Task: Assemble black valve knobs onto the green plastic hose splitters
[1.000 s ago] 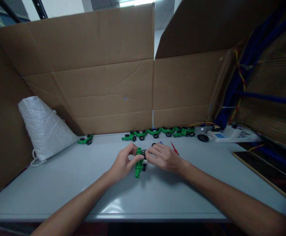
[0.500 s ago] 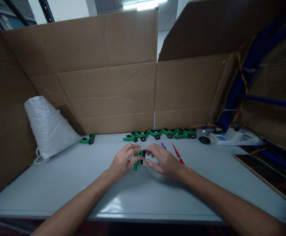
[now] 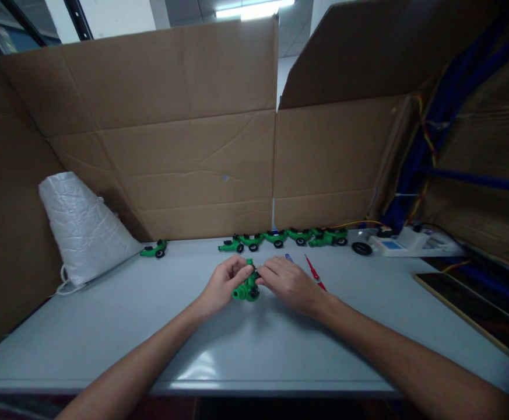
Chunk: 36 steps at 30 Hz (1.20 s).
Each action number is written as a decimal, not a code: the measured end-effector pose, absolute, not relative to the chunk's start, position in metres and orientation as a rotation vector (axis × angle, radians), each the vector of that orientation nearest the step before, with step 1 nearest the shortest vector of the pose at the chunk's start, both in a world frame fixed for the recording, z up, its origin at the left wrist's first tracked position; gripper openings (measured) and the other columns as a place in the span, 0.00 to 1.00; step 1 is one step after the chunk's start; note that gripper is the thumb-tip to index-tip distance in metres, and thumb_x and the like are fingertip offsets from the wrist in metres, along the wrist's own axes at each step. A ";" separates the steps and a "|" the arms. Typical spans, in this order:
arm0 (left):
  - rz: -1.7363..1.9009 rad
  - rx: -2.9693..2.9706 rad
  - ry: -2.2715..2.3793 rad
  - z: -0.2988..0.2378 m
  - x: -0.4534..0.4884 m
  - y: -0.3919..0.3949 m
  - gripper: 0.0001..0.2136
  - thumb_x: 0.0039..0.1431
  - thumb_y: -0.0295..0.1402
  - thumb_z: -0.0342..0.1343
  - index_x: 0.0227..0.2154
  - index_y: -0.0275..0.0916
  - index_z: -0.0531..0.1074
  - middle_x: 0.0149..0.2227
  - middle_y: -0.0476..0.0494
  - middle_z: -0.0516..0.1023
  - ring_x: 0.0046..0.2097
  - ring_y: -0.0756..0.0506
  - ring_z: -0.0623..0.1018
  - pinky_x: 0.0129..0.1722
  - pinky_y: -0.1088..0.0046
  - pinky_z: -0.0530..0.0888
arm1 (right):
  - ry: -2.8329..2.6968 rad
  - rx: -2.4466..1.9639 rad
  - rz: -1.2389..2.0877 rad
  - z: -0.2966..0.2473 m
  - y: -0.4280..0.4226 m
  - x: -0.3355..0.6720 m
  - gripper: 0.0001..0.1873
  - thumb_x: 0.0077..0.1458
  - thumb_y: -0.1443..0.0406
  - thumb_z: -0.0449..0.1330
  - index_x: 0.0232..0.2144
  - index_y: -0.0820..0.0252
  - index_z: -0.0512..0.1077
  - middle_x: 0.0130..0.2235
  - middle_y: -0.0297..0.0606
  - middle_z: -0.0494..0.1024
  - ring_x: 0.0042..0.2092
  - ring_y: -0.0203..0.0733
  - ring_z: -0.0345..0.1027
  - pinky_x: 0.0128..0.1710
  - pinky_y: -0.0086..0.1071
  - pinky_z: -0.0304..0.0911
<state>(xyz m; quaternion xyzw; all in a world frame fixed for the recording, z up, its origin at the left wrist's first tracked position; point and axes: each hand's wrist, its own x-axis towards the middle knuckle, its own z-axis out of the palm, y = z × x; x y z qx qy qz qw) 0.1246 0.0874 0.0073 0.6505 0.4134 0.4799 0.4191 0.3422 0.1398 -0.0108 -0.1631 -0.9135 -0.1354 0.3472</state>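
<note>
Green piece [image 3: 251,286] with dark parts is located at lower centre of the frame, held above the surface [image 3: 219,361]. It is pinched between thumb and fingers of the left hand [image 3: 224,284]; one green, open-looking end is pointed toward the lower left. The right hand [image 3: 290,284] is placed just beside it, fingers bent and drawn together, fingertips at the dark side of the piece; whether anything small is gripped there cannot be told, as the contact is hidden.

Beyond the right hand, a red tool [image 3: 313,271] is laid slantwise, with a blue item [image 3: 288,257] partly covered near it. A row of green pieces with black wheels [image 3: 276,236] is lined up along the foot of the cardboard wall [image 3: 188,157], centre of frame. A single green wheeled piece [image 3: 153,250] is set at centre left, beside a white bag [image 3: 83,230]. A black ring [image 3: 361,248] is seen at centre right.
</note>
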 end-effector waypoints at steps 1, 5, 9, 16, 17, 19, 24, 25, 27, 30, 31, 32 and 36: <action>1.186 1.583 1.017 0.007 0.125 0.089 0.25 0.63 0.57 0.63 0.34 0.37 0.68 0.26 0.55 0.65 0.27 0.52 0.64 0.29 0.77 0.61 | -2.373 -0.422 -0.325 -0.011 0.139 0.341 0.17 0.78 0.61 0.50 0.36 0.58 0.70 0.34 0.41 0.75 0.37 0.46 0.67 0.39 0.38 0.60; 1.176 1.507 0.992 0.003 0.123 0.091 0.25 0.60 0.56 0.66 0.34 0.37 0.68 0.25 0.56 0.65 0.27 0.53 0.63 0.27 0.78 0.60 | -2.351 -0.456 -0.070 -0.013 0.137 0.338 0.17 0.78 0.63 0.46 0.35 0.57 0.68 0.33 0.38 0.75 0.36 0.44 0.67 0.38 0.36 0.59; 1.143 1.452 0.982 0.002 0.123 0.090 0.25 0.59 0.54 0.69 0.34 0.38 0.67 0.24 0.57 0.64 0.25 0.54 0.61 0.25 0.78 0.57 | -2.360 -0.527 0.116 -0.014 0.134 0.337 0.17 0.78 0.63 0.46 0.34 0.55 0.66 0.33 0.38 0.75 0.35 0.44 0.68 0.36 0.35 0.58; 1.197 1.418 1.024 0.004 0.129 0.087 0.24 0.59 0.53 0.69 0.33 0.39 0.65 0.24 0.58 0.64 0.25 0.54 0.61 0.25 0.78 0.58 | -2.281 -0.718 0.546 -0.014 0.131 0.333 0.19 0.77 0.60 0.47 0.31 0.56 0.66 0.29 0.34 0.74 0.30 0.40 0.66 0.34 0.34 0.55; 1.209 1.435 1.036 0.004 0.129 0.087 0.24 0.59 0.53 0.69 0.33 0.39 0.65 0.24 0.57 0.64 0.25 0.54 0.62 0.25 0.78 0.58 | -2.242 -0.743 0.632 -0.014 0.130 0.332 0.20 0.77 0.59 0.47 0.30 0.56 0.66 0.29 0.33 0.74 0.30 0.40 0.66 0.34 0.34 0.55; 1.221 1.482 1.056 0.006 0.129 0.087 0.24 0.59 0.53 0.69 0.34 0.39 0.65 0.25 0.57 0.64 0.26 0.53 0.63 0.26 0.78 0.59 | -2.145 -0.765 0.806 -0.015 0.129 0.328 0.23 0.77 0.57 0.47 0.29 0.57 0.67 0.28 0.33 0.74 0.31 0.40 0.67 0.34 0.33 0.56; 1.266 1.644 1.078 0.009 0.126 0.088 0.22 0.61 0.51 0.68 0.34 0.39 0.67 0.28 0.53 0.67 0.30 0.51 0.66 0.31 0.76 0.63 | -1.985 -0.715 1.067 -0.015 0.129 0.324 0.28 0.75 0.48 0.48 0.27 0.57 0.67 0.29 0.34 0.73 0.33 0.42 0.67 0.37 0.34 0.60; 1.265 1.666 1.083 0.009 0.126 0.089 0.21 0.62 0.51 0.67 0.34 0.39 0.67 0.28 0.53 0.67 0.31 0.51 0.66 0.32 0.75 0.63 | -1.982 -0.709 1.077 -0.015 0.130 0.324 0.28 0.75 0.47 0.47 0.28 0.57 0.67 0.29 0.35 0.73 0.34 0.42 0.67 0.37 0.34 0.60; 1.252 1.688 1.096 0.007 0.125 0.091 0.21 0.64 0.52 0.64 0.35 0.39 0.67 0.28 0.53 0.67 0.31 0.50 0.66 0.33 0.74 0.64 | -2.008 -0.718 1.065 -0.014 0.129 0.326 0.27 0.75 0.48 0.47 0.29 0.57 0.68 0.30 0.35 0.73 0.34 0.42 0.68 0.38 0.35 0.60; 1.233 1.744 1.146 0.006 0.125 0.091 0.21 0.68 0.54 0.59 0.36 0.40 0.66 0.30 0.52 0.66 0.32 0.49 0.67 0.34 0.73 0.64 | -2.102 -0.773 0.972 -0.013 0.128 0.329 0.24 0.76 0.51 0.45 0.32 0.57 0.67 0.31 0.34 0.74 0.34 0.42 0.68 0.38 0.35 0.58; 1.217 1.785 1.187 0.007 0.124 0.091 0.20 0.69 0.54 0.57 0.35 0.40 0.65 0.30 0.52 0.66 0.32 0.49 0.67 0.34 0.73 0.64 | -2.137 -0.787 0.937 -0.012 0.127 0.330 0.23 0.77 0.52 0.45 0.33 0.56 0.67 0.31 0.34 0.74 0.34 0.42 0.68 0.38 0.35 0.58; 1.193 1.829 1.235 0.007 0.123 0.090 0.20 0.70 0.53 0.55 0.35 0.40 0.65 0.30 0.53 0.66 0.33 0.48 0.66 0.34 0.73 0.63 | -2.172 -0.792 0.907 -0.012 0.127 0.331 0.22 0.77 0.53 0.45 0.33 0.56 0.66 0.32 0.34 0.74 0.34 0.42 0.67 0.38 0.35 0.58; 1.120 1.934 1.348 0.004 0.121 0.088 0.18 0.74 0.50 0.51 0.34 0.41 0.64 0.31 0.53 0.64 0.33 0.48 0.66 0.36 0.72 0.62 | -2.293 -0.743 0.822 -0.013 0.129 0.332 0.19 0.77 0.57 0.44 0.35 0.56 0.65 0.32 0.35 0.74 0.35 0.42 0.67 0.38 0.35 0.57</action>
